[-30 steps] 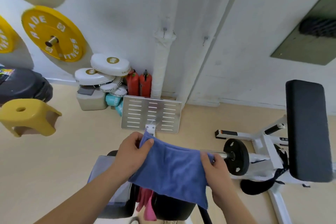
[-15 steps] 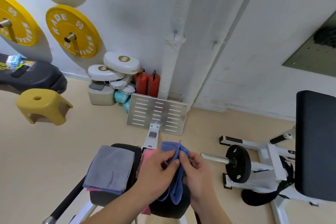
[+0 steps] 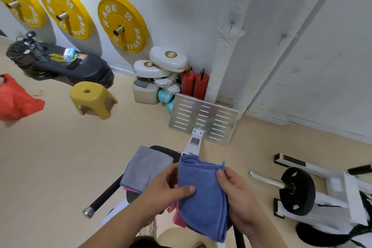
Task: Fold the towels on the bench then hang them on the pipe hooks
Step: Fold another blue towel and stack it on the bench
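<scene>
A blue towel (image 3: pixel 202 193), folded in half, hangs between both hands above the black bench (image 3: pixel 165 150). My left hand (image 3: pixel 167 189) pinches its left edge with the thumb on top. My right hand (image 3: pixel 235 189) grips its right edge. A folded grey towel (image 3: pixel 146 167) lies on the bench's left side, with a pink towel edge (image 3: pixel 129 189) showing under it. Another pink towel (image 3: pixel 177 217) peeks out below the blue one. A white wrapped pipe (image 3: pixel 223 60) runs up the wall, with a hook (image 3: pixel 232 23) on it and a second hook (image 3: pixel 283 36) to the right.
A metal footplate (image 3: pixel 203 121) stands ahead of the bench. Yellow weight plates (image 3: pixel 122 24) hang on the wall. A yellow stool (image 3: pixel 91 98), white pads (image 3: pixel 169 61), red canisters (image 3: pixel 194 82) and a barbell plate on a white frame (image 3: pixel 297 191) surround the bench.
The blue towel went from spread wide, to bunched between both hands, to a neat half-fold held flat. The view has swung left and down.
</scene>
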Demonstrator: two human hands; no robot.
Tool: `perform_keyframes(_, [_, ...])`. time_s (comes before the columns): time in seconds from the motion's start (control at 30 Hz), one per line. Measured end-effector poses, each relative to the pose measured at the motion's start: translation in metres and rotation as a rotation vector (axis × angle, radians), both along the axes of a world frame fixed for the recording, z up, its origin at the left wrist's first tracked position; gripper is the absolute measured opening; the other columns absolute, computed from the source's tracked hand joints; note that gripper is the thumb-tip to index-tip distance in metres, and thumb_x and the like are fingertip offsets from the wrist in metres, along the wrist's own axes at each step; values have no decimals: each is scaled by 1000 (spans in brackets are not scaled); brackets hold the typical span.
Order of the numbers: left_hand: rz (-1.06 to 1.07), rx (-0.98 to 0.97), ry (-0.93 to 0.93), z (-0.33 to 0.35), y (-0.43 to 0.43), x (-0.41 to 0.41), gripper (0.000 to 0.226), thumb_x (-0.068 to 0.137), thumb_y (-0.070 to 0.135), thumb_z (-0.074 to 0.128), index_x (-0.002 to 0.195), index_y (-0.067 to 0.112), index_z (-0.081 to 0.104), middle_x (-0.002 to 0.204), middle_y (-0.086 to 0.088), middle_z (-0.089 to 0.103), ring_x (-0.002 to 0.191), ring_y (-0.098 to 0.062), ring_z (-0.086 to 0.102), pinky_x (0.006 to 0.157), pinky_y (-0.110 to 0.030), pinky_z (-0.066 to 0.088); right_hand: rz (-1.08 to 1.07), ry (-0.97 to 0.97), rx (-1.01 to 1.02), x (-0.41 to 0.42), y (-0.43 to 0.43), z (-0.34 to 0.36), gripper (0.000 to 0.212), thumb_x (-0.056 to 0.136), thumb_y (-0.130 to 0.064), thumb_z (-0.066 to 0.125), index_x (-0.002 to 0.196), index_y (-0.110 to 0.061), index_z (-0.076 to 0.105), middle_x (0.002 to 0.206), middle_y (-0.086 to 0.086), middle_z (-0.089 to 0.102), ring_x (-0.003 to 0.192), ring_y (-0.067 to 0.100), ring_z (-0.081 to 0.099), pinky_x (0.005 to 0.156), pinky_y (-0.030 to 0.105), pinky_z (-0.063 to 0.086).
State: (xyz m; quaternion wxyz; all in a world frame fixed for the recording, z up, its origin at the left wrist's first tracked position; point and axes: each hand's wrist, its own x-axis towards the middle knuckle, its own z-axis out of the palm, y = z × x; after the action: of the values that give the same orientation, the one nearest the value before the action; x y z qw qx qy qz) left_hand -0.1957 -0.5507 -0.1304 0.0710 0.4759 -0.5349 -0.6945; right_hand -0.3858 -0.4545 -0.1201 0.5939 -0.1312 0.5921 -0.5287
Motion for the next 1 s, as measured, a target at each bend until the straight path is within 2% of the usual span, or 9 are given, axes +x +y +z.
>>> perform_keyframes(0.07, [-54,173,32,-2,-10,15,51,78,45,86,124,29,69,119,3,76,112,-21,71,103,-53,53,13,-62,24,9,-12,-8,33,105,-29,50,123,-10,70,120,18,74,114,40,69,104,58,51])
perform_keyframes(0.23, [133,92,-173,-30,-43,49,42,76,50,83,102,18,77,97,-2,81,93,-19,77,90,-45,61,34,50,267,56,-58,-53,37,100,-45,58,122,-17,67,109,8,78,103,29,75,95,50,59])
perform_keyframes(0.3, [170,86,-231,-39,-63,64,37,78,46,82,98,16,75,91,-2,80,86,-17,77,81,-37,63,92,-44,257,76,-76,-66,34,98,-33,66,128,-18,64,115,9,77,107,29,74,95,48,58])
perform_keyframes(0.37, [198,83,-242,-44,-90,78,30,77,37,80,94,13,72,86,-5,78,76,-16,73,70,-34,59,98,-95,226,87,-96,-71,38,95,-5,66,130,-18,60,118,11,76,106,30,75,88,45,60])
perform_keyframes(0.47, [194,121,-215,-49,-133,91,33,64,24,65,96,16,72,91,-9,76,77,-20,70,65,-32,55,140,47,220,98,-127,-75,63,86,12,61,133,-30,50,126,6,68,110,27,72,89,45,62])
perform_keyframes(0.6, [122,27,-193,-66,-168,98,38,70,17,62,104,30,71,96,7,77,90,-20,74,77,-40,63,166,264,225,109,-151,-93,83,88,-2,69,147,-46,30,141,-7,55,127,19,59,104,46,55])
perform_keyframes(0.67, [59,-19,-236,-81,-172,104,36,74,16,65,107,30,70,97,7,76,88,-16,73,74,-34,60,186,394,254,119,-152,-104,78,91,-9,70,143,-50,28,143,-9,53,129,15,57,108,39,51])
perform_keyframes(0.77, [-65,-121,-331,-105,-168,114,40,76,22,70,116,24,65,97,9,71,86,-9,67,70,-20,50,239,531,342,136,-148,-119,73,94,-17,68,142,-50,25,141,-11,55,124,10,58,97,22,48])
perform_keyframes(1.0, [-128,-253,-414,-109,-170,112,29,82,28,67,110,28,59,84,9,68,75,-4,63,65,-15,45,216,606,329,140,-144,-128,79,93,-10,69,144,-54,27,135,-26,52,118,1,59,88,10,48])
